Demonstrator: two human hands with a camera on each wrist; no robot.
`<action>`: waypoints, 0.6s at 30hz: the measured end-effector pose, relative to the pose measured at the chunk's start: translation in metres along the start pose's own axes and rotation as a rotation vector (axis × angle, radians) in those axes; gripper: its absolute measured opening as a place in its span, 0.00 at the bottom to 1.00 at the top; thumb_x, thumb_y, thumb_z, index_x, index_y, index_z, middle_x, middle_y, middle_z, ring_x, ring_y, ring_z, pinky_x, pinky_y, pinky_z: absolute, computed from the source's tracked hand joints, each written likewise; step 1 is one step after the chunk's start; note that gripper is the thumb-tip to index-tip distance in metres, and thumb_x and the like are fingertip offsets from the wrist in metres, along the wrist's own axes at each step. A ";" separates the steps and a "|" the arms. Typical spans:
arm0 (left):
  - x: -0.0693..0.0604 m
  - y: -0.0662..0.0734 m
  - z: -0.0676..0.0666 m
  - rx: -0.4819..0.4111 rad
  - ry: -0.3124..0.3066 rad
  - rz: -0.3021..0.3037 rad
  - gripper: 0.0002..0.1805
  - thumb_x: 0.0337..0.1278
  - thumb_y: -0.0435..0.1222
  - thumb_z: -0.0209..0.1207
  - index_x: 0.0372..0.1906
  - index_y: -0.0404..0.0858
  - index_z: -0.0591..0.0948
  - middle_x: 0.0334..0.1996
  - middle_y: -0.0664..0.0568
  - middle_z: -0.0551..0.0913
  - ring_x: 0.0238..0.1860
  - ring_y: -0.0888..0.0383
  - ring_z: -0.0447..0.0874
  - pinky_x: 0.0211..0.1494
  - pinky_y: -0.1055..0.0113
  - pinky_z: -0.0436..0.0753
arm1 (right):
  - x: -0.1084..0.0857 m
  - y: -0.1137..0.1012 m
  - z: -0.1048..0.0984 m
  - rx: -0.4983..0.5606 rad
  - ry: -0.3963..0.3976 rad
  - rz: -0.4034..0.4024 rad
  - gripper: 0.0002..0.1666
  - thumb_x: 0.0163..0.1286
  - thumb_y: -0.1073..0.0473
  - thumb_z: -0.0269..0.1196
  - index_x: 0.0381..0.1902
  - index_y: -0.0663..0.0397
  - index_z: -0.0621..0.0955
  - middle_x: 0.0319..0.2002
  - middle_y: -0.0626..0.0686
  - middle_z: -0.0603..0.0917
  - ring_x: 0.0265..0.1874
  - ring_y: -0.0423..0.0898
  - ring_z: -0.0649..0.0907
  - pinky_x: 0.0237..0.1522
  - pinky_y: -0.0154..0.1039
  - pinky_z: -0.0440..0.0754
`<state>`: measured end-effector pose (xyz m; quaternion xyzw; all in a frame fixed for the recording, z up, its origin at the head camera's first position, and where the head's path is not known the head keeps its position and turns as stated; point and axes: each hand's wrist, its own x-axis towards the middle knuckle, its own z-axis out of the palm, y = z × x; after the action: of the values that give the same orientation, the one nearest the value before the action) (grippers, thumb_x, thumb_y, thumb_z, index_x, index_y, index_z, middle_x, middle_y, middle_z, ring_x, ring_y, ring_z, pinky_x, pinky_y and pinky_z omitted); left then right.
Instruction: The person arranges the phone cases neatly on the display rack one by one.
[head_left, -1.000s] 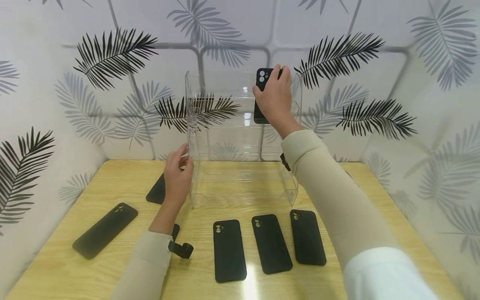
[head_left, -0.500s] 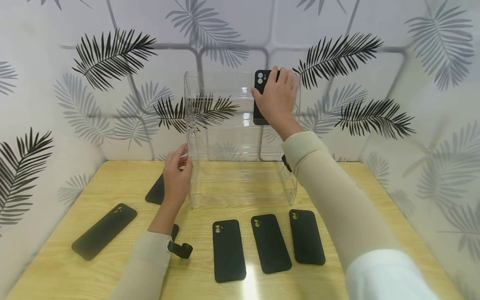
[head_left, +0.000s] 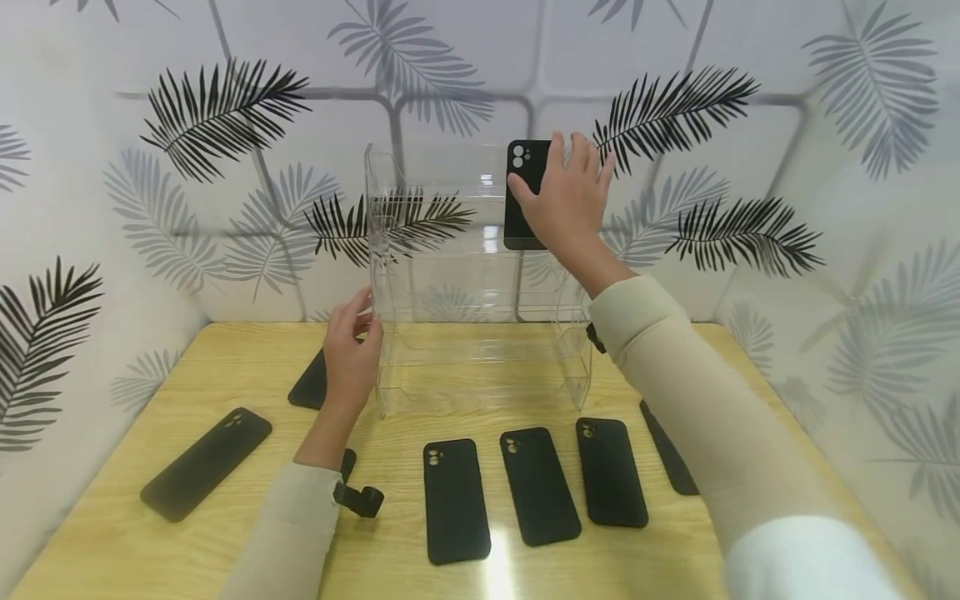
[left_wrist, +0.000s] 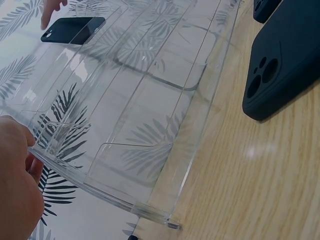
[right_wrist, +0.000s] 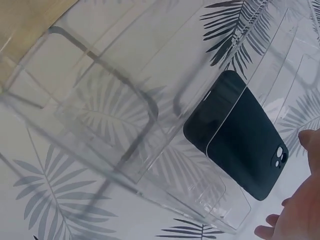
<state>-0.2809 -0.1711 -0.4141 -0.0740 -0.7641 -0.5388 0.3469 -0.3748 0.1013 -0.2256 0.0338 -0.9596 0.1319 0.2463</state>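
Note:
A black phone case [head_left: 525, 179] with camera cutouts stands upright in an upper tier of a clear acrylic display rack [head_left: 480, 358]. My right hand [head_left: 570, 192] is in front of it with fingers spread; in the right wrist view, a gap shows between the hand [right_wrist: 295, 200] and the case [right_wrist: 245, 140]. At the rack's left side, my left hand [head_left: 352, 346] holds the front edge of the side panel between thumb and fingers. The left wrist view shows this hand [left_wrist: 17, 185] against the clear panel, its fingers partly hidden.
Several black phone cases lie on the wooden table: three in front of the rack [head_left: 457, 500] [head_left: 540, 487] [head_left: 611, 471], one far left [head_left: 206, 462]. Others are partly covered by my left arm and right sleeve [head_left: 675, 375]. A leaf-patterned wall [head_left: 465, 50] stands behind the rack.
My right hand has moved right and its fingers have spread, letting go of the phone case, which stays in the rack. Another case now shows beside the right sleeve. The left hand keeps its place.

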 end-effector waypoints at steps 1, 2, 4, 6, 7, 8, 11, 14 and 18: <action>0.000 0.000 0.000 0.001 -0.002 -0.001 0.24 0.68 0.26 0.55 0.68 0.35 0.76 0.54 0.35 0.78 0.54 0.40 0.83 0.55 0.76 0.79 | -0.004 0.003 -0.001 0.012 -0.001 -0.005 0.54 0.73 0.25 0.44 0.83 0.50 0.45 0.80 0.58 0.48 0.80 0.55 0.48 0.80 0.55 0.32; 0.000 0.000 0.000 0.004 -0.005 -0.004 0.24 0.68 0.26 0.55 0.68 0.35 0.76 0.54 0.36 0.78 0.54 0.42 0.83 0.56 0.72 0.80 | -0.007 0.005 -0.003 0.024 -0.003 -0.011 0.54 0.73 0.26 0.45 0.83 0.50 0.45 0.80 0.58 0.48 0.80 0.54 0.48 0.80 0.54 0.32; 0.000 -0.001 0.000 0.007 -0.009 -0.013 0.24 0.69 0.26 0.55 0.68 0.36 0.76 0.53 0.37 0.78 0.54 0.44 0.83 0.58 0.65 0.81 | -0.016 0.012 -0.005 0.047 -0.010 -0.021 0.53 0.74 0.27 0.45 0.82 0.50 0.45 0.81 0.58 0.47 0.80 0.54 0.48 0.81 0.52 0.35; -0.001 -0.001 0.000 0.007 -0.015 -0.023 0.24 0.70 0.27 0.55 0.69 0.36 0.75 0.53 0.38 0.78 0.55 0.45 0.82 0.59 0.60 0.81 | -0.025 0.018 -0.007 0.074 -0.016 -0.024 0.53 0.74 0.27 0.46 0.83 0.49 0.45 0.81 0.57 0.47 0.80 0.56 0.49 0.81 0.52 0.40; -0.001 -0.001 -0.001 0.006 -0.017 -0.028 0.24 0.70 0.27 0.55 0.69 0.37 0.75 0.53 0.39 0.78 0.55 0.46 0.82 0.59 0.59 0.81 | -0.030 0.022 -0.007 0.089 -0.017 -0.023 0.53 0.74 0.28 0.47 0.83 0.49 0.45 0.81 0.57 0.47 0.80 0.56 0.49 0.81 0.53 0.43; -0.001 -0.001 -0.001 0.005 -0.017 -0.031 0.24 0.70 0.27 0.55 0.69 0.37 0.75 0.53 0.39 0.77 0.55 0.46 0.82 0.60 0.58 0.81 | -0.035 0.026 -0.008 0.104 -0.019 -0.019 0.53 0.74 0.28 0.47 0.83 0.48 0.45 0.81 0.56 0.47 0.80 0.56 0.49 0.80 0.54 0.46; -0.001 0.000 -0.001 0.002 -0.016 -0.028 0.24 0.70 0.28 0.55 0.69 0.37 0.75 0.53 0.39 0.77 0.56 0.44 0.82 0.60 0.57 0.81 | -0.050 0.038 -0.008 0.147 -0.019 -0.008 0.53 0.73 0.29 0.50 0.83 0.48 0.47 0.80 0.56 0.48 0.79 0.57 0.51 0.79 0.58 0.52; -0.001 0.000 0.000 -0.002 -0.014 -0.020 0.24 0.70 0.28 0.56 0.69 0.36 0.75 0.53 0.38 0.77 0.56 0.43 0.82 0.59 0.57 0.82 | -0.065 0.051 -0.007 0.175 -0.018 -0.006 0.52 0.73 0.31 0.52 0.82 0.49 0.50 0.80 0.57 0.51 0.79 0.58 0.53 0.76 0.61 0.57; -0.001 0.000 -0.001 -0.006 -0.015 -0.022 0.24 0.70 0.28 0.55 0.69 0.36 0.75 0.54 0.38 0.77 0.56 0.43 0.82 0.59 0.57 0.81 | -0.084 0.069 -0.004 0.196 -0.013 -0.015 0.50 0.73 0.32 0.54 0.81 0.52 0.54 0.79 0.59 0.53 0.78 0.61 0.56 0.74 0.64 0.60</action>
<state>-0.2802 -0.1720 -0.4145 -0.0707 -0.7657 -0.5444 0.3352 -0.3081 0.1686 -0.2794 0.0658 -0.9435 0.2229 0.2363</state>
